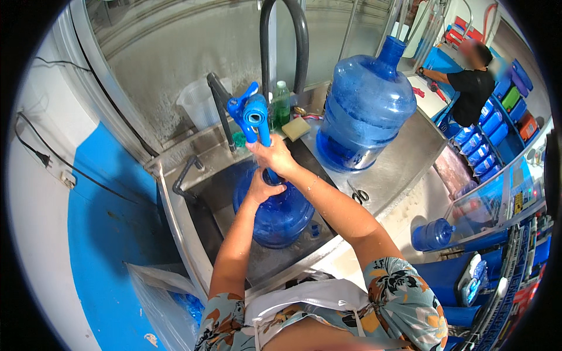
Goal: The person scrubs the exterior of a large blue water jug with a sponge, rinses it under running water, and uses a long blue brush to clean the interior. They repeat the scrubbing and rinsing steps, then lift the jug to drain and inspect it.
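Head view: gripping a blue rod (265, 137) with the right hand (274, 157), closing its fingers around the shaft and keeping the hollow round end on top. Clasping a blue bottle (278, 219) near its neck with the left hand (262, 187), just below and nearer than the right, bending the fingers about it but partly hiding them. Keeping that bottle inside the metal sink (180, 228), mouth end up; hiding the rod's lower part behind the hands, so not showing clearly how deep into the neck it is reaching. Showing a blue lever fitting (239, 111) just left of the rod's top, without revealing any join.

Seeing a larger clear-blue bottle (369, 114) standing upright on the metal table (404, 161) to the right of the sink, with black-handled scissors (359, 194) lying nearer. Noticing a yellowish sponge (296, 128) and a green bottle (281, 102) at the far side, near a dark pipe (220, 114), with a black hose (301, 44) looping above. Wearing water drops on the right forearm, patterned sleeves and a white apron (328, 292). Glimpsing a co-worker in black (471, 93) at the far right, reaching toward another surface, and another blue bottle (430, 235) lower down on the right.
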Tool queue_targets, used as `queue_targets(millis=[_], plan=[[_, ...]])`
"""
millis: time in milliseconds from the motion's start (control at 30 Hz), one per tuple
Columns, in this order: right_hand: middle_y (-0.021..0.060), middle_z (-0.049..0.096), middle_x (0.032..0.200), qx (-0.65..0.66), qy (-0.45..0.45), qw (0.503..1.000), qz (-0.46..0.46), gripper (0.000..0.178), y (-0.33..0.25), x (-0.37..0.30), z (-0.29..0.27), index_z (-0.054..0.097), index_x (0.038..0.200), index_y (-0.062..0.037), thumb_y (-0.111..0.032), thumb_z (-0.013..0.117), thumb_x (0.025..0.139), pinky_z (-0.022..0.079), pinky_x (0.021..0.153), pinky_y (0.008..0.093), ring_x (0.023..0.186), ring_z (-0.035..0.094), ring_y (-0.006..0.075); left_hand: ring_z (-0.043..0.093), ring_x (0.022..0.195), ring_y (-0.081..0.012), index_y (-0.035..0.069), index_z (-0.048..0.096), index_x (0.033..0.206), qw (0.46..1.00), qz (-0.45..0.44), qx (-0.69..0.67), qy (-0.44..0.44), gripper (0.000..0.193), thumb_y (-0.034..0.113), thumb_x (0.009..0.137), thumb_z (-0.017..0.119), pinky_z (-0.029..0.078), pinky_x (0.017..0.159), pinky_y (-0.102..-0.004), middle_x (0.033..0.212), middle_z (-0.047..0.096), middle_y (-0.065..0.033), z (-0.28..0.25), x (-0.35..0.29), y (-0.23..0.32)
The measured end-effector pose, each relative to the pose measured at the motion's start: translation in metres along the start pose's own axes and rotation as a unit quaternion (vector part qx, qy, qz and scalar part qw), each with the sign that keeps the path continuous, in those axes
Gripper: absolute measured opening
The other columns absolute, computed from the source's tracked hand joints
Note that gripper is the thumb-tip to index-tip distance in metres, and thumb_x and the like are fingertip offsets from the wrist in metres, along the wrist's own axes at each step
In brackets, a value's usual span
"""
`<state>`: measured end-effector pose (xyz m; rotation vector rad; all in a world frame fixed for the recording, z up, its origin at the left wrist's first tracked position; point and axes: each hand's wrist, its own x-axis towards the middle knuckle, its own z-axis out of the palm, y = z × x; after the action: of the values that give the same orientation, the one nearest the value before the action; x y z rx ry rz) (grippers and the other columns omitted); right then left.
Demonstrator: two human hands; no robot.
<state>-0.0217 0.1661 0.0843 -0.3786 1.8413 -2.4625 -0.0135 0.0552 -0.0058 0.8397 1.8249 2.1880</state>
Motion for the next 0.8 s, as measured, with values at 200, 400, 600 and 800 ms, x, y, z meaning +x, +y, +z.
queue_targets(millis=[200, 400, 600, 800], plan=[[-0.0072, 0.045, 0.062, -0.066, 0.01, 0.998, -0.015, 0.028, 0.0, 0.003, 0.005, 0.057, 0.074, -0.011, -0.029, 0.072, 0.09, 0.03, 0.048, 0.0251, 0.054, 0.039, 0.0035, 0.066, 0.088, -0.0162, 0.002, 0.066, 0.103, 0.994, 0.073, 0.001, 0.081, 0.045, 0.016, 0.063, 0.082, 0.05, 0.087, -0.0324, 0.094, 0.07, -0.0048, -0.005, -0.002, 0.0], [-0.0056, 0.048, 0.062, -0.041, -0.022, 0.999, 0.015, 0.029, 0.001, -0.004, 0.0, 0.058, 0.076, -0.0076, -0.03, 0.072, 0.089, 0.034, 0.049, 0.0258, 0.055, 0.043, 0.005, 0.067, 0.087, -0.0165, 0.003, 0.067, 0.096, 1.0, 0.007, -0.013, -0.012, 0.038, 0.015, 0.063, 0.082, 0.051, 0.085, -0.0319, 0.091, 0.07, -0.0051, -0.009, -0.005, -0.003], [-0.0022, 0.05, 0.059, -0.111, -0.019, 0.992, 0.054, 0.033, 0.005, -0.004, -0.007, 0.055, 0.066, -0.0073, -0.027, 0.07, 0.088, 0.037, 0.049, 0.0294, 0.053, 0.046, 0.0081, 0.067, 0.086, -0.0166, 0.003, 0.067, 0.096, 1.0, 0.027, -0.008, -0.001, 0.039, 0.016, 0.062, 0.082, 0.05, 0.085, -0.0319, 0.092, 0.07, -0.0064, -0.001, -0.006, -0.008], [-0.0007, 0.051, 0.057, -0.121, -0.006, 0.992, 0.034, 0.04, 0.012, -0.005, -0.005, 0.052, 0.061, -0.0073, -0.031, 0.07, 0.088, 0.039, 0.051, 0.0305, 0.053, 0.047, 0.0094, 0.067, 0.087, -0.0175, 0.002, 0.068, 0.096, 0.999, 0.043, 0.018, 0.02, 0.041, 0.02, 0.062, 0.083, 0.05, 0.086, -0.0332, 0.092, 0.071, -0.0063, 0.001, -0.01, 0.001]])
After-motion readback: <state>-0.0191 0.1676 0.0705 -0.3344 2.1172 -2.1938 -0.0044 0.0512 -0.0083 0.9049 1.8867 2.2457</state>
